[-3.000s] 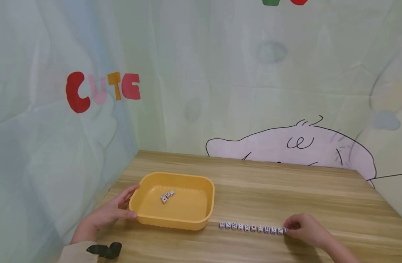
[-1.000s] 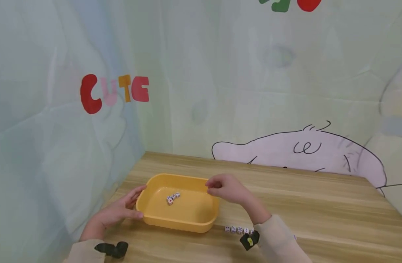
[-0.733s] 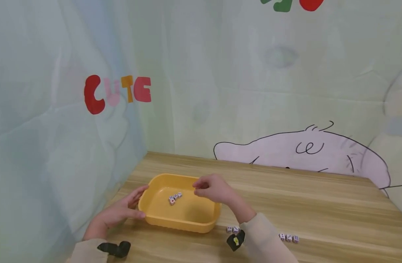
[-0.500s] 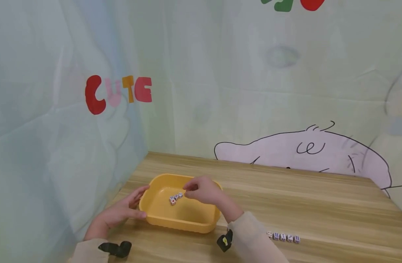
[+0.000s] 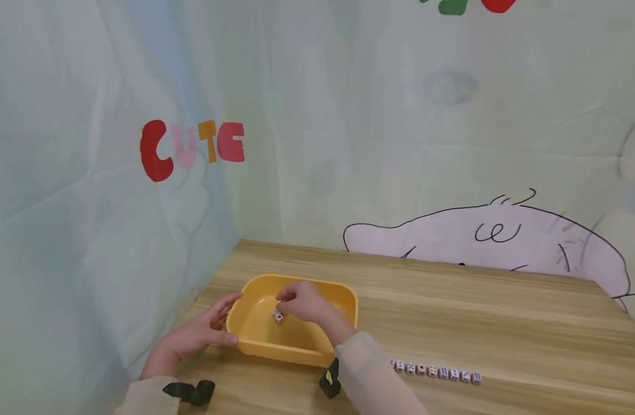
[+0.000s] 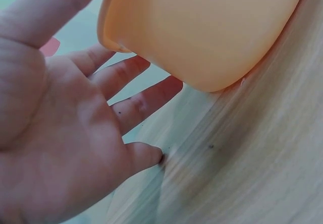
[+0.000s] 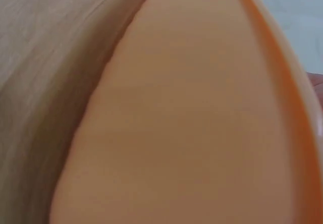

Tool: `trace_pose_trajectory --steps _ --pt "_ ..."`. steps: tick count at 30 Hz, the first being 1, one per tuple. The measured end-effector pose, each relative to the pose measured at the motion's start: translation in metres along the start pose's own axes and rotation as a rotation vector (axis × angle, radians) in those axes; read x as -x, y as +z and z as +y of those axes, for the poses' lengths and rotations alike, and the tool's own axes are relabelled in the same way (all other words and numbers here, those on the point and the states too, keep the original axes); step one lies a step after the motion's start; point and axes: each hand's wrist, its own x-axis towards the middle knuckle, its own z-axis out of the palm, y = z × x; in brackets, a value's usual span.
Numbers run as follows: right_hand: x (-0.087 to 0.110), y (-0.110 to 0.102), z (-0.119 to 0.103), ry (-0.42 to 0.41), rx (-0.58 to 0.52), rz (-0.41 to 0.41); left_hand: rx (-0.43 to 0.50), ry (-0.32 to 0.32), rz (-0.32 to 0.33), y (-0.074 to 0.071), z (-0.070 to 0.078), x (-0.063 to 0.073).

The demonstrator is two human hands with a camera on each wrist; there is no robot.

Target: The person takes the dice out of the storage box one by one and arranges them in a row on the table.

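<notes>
A yellow tray (image 5: 275, 350) stands on the table with a few white dice (image 5: 278, 316) inside, partly covered by my right hand. My left hand (image 5: 200, 331) rests against the tray's left end, fingers extended and spread; in the left wrist view its fingertips touch the outer wall (image 6: 212, 37). Reaching over the near right rim, my right hand (image 5: 305, 302) is inside the tray, thumb and fingers apart just above the dice. Its fingers are mostly out of sight behind the tray wall (image 7: 176, 108) in the right wrist view.
A straight row of several dice (image 5: 433, 372) lies on the wooden table (image 5: 478, 323) right of the tray; my right sleeve (image 5: 376, 374) hides its left end. Printed cloth walls (image 5: 317, 173) close off the left and back.
My right hand has gone from the right end of the dice row to the tray, then leftward inside it to the dice. My left hand stays on the tray.
</notes>
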Motion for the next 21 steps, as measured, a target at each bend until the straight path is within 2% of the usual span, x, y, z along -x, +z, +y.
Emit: trace_pose_trajectory --steps 8,14,21 --pt "-0.004 0.009 0.009 0.039 0.021 0.035 0.006 0.006 -0.004 0.0 -0.003 -0.003" --pt "-0.006 0.016 0.017 0.084 -0.018 0.054 0.002 -0.009 -0.002 0.001 -0.003 -0.003" --pt "-0.006 0.02 0.018 0.111 0.003 0.048 -0.011 0.001 0.005 -0.001 -0.003 -0.002"
